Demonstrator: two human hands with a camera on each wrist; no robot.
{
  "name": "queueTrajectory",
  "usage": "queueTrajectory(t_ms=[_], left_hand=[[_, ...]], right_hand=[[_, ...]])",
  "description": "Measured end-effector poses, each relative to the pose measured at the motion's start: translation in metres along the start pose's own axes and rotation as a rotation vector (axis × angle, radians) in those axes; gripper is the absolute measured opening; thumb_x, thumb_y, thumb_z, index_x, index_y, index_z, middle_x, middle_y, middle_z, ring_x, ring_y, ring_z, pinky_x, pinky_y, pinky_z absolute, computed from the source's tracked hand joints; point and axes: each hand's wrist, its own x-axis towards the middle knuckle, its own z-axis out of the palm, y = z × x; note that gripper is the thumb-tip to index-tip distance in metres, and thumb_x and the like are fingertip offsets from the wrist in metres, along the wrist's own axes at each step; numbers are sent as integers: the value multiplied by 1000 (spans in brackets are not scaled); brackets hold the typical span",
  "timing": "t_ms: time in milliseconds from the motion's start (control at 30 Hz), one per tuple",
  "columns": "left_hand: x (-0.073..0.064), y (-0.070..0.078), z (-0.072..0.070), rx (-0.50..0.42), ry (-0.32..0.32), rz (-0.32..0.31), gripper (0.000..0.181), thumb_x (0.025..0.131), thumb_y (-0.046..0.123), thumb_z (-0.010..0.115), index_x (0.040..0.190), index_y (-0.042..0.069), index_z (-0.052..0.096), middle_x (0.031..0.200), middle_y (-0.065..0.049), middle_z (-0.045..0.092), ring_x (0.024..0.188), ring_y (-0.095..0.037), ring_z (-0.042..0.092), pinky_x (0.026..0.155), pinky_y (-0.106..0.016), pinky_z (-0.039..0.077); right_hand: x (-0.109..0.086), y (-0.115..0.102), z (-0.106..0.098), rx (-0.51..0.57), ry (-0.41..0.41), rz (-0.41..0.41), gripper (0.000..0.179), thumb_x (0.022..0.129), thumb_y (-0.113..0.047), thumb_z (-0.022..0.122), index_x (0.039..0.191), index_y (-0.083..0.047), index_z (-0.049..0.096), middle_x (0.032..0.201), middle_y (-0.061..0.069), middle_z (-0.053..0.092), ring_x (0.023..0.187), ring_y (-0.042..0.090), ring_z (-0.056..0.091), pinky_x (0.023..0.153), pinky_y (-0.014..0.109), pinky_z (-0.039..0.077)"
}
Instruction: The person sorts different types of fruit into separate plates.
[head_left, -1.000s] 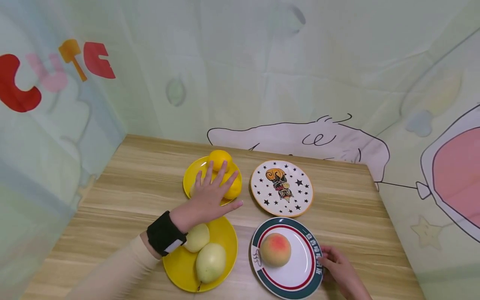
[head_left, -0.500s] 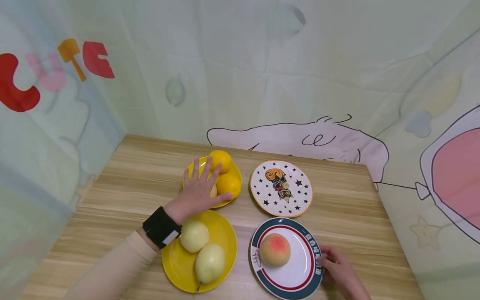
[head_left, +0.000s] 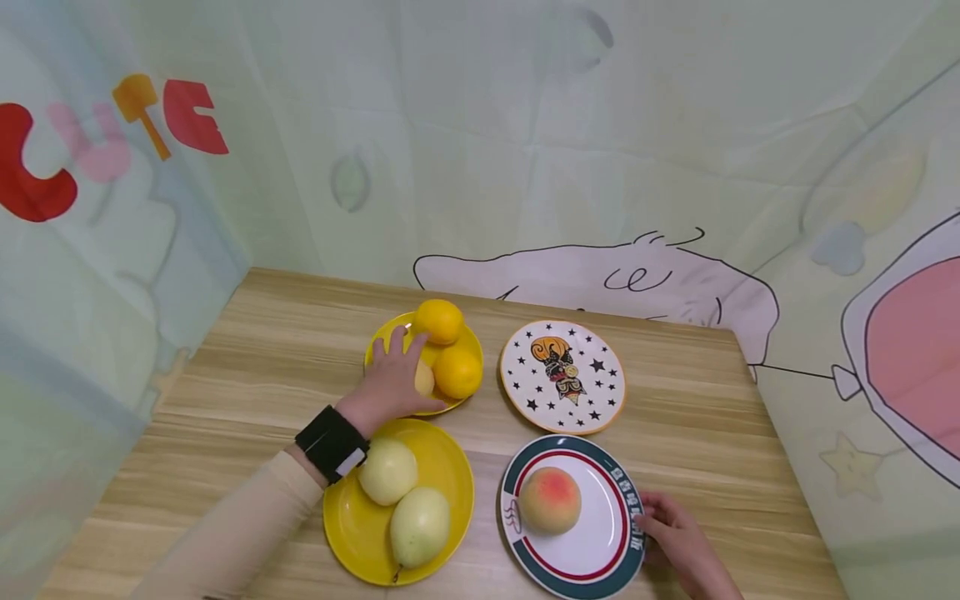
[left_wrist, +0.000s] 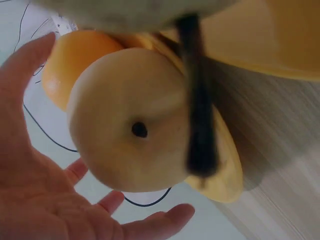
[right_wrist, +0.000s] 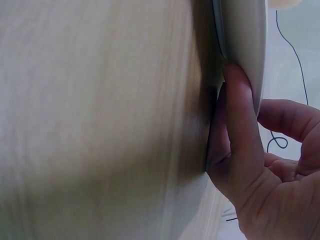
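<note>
My left hand (head_left: 386,383) is over the small yellow plate (head_left: 474,342) at the back, fingers spread around a round pale tan fruit (left_wrist: 130,120) with a dark dimple. In the left wrist view a gap shows between palm and fruit. Beside that fruit lie two orange-yellow fruits, one at the back (head_left: 438,322) and one to the right (head_left: 458,372). At the front right, my right hand (head_left: 682,537) pinches the rim of a green-edged white plate (head_left: 600,533), thumb above and fingers beneath. A peach (head_left: 551,500) sits on that plate.
A larger yellow plate (head_left: 348,542) at the front left bears two pale green pears, one round (head_left: 388,472) and one with its stem forward (head_left: 420,527). A star-patterned white plate (head_left: 525,367) stands back right. A printed cloth (head_left: 480,150) hangs behind the wooden table (head_left: 270,350).
My left hand has moved left from over the orange-yellow fruits to the pale tan fruit, and its fingers have bent somewhat. The right hand stays at the plate's rim.
</note>
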Motion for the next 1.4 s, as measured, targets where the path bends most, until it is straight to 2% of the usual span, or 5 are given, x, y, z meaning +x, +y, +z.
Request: queueTrajectory(t_ms=[300, 600, 833, 1167, 1400], left_hand=[[8, -1, 11, 31, -37, -68, 105, 61, 45, 84, 143, 13, 28, 143, -23, 16, 114, -46, 31, 90, -48, 41], [14, 3, 10, 4, -64, -109, 100, 62, 38, 86, 142, 16, 31, 142, -22, 16, 112, -46, 33, 89, -46, 40], [15, 2, 12, 1, -60, -113, 93, 58, 32, 90, 134, 16, 38, 130, -20, 24, 101, -42, 37, 79, -40, 39], [13, -1, 7, -76, -148, -168, 83, 64, 23, 86, 134, 14, 43, 118, -16, 42, 96, -33, 46, 83, -40, 45], [12, -4, 5, -77, -175, -152, 78, 66, 19, 84, 133, 13, 45, 117, -15, 46, 97, -32, 46, 83, -40, 43]], right_hand=[[1, 0, 0, 3, 0, 3, 40, 93, -2, 49, 131, 10, 41, 101, 12, 59, 81, 20, 59, 67, 38, 55], [-1, -3, 1, 5, 4, 15, 40, 94, -2, 48, 131, 9, 41, 101, 13, 59, 81, 20, 58, 68, 38, 55], [-1, 0, 2, 11, 7, -3, 39, 94, -1, 48, 131, 10, 41, 100, 12, 59, 80, 21, 59, 66, 38, 55], [0, -1, 0, 3, 8, 18, 41, 94, -2, 48, 132, 10, 39, 105, 17, 57, 82, 20, 58, 70, 38, 56], [1, -3, 0, -4, -2, 22, 43, 94, -3, 49, 133, 10, 38, 107, 19, 56, 83, 19, 58, 71, 39, 56]])
